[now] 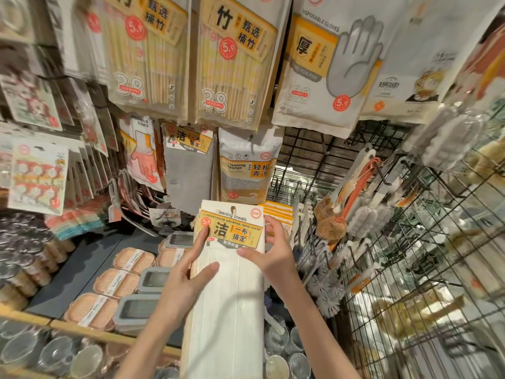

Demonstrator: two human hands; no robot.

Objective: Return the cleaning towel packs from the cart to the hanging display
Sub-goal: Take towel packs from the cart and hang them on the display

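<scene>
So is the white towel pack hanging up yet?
Not yet. The cleaning towel pack is held by both hands, left and right, below the hanging packs.

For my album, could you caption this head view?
Both hands, left hand and right hand, hold a cleaning towels pack before the hanging display.

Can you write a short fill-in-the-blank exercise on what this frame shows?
1. The white pack held by both hands carries the English words "Cleaning ____".
2. The left hand and the right hand both hold the ____ pack.
3. The red price circle on the held pack reads ____.
4. The grey hand printed on the hanging bag at upper right marks disposable ____.

Missing words: towels; white; 5.9; gloves
</scene>
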